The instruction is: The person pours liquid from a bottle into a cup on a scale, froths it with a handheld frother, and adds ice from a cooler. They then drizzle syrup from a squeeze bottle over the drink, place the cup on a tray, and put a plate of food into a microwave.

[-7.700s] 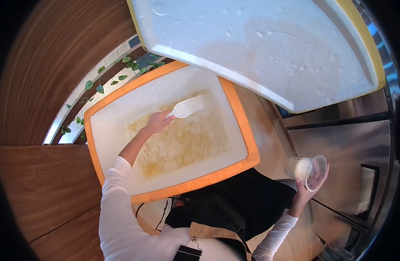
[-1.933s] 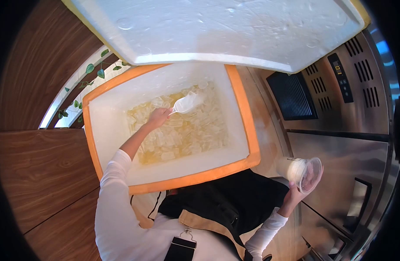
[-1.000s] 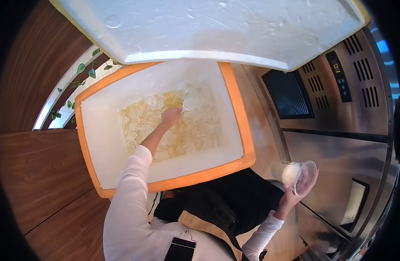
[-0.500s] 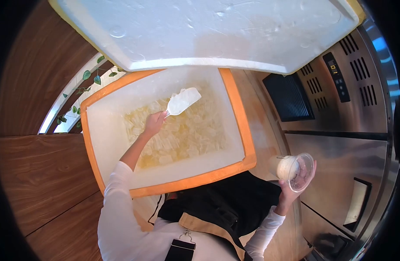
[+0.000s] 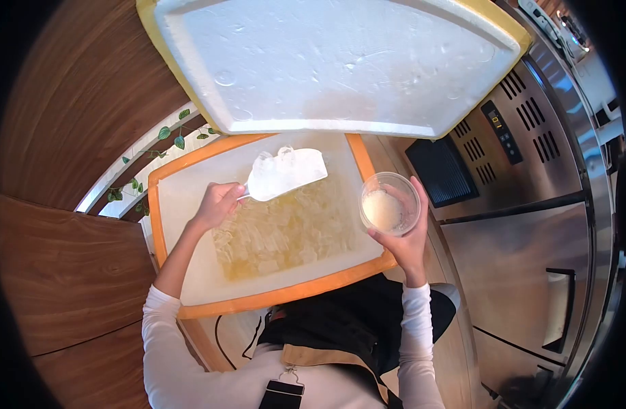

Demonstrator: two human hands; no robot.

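My left hand (image 5: 219, 204) is closed round the handle of a white scoop (image 5: 289, 176), which carries clear ice pieces. The scoop is held above a foam box (image 5: 279, 301) with orange tape round its rim. Flat, clear ice (image 5: 279, 235) covers the bottom of the box, over a yellowish base. My right hand (image 5: 407, 238) grips a clear plastic cup (image 5: 390, 203) at the box's right rim. Something pale and whitish lies inside the cup, whose open mouth faces up toward me.
A large white foam lid (image 5: 340, 68) with a yellow edge stands behind the box. To the right is a steel appliance (image 5: 517, 266) with vents and a small display. Brown wood panels (image 5: 74, 266) and leafy vines (image 5: 164, 133) are at the left.
The scoop has gone down into the ice and come up loaded, and is now higher and nearer me. My right hand has brought the cup left, from beside the appliance to the box's rim.
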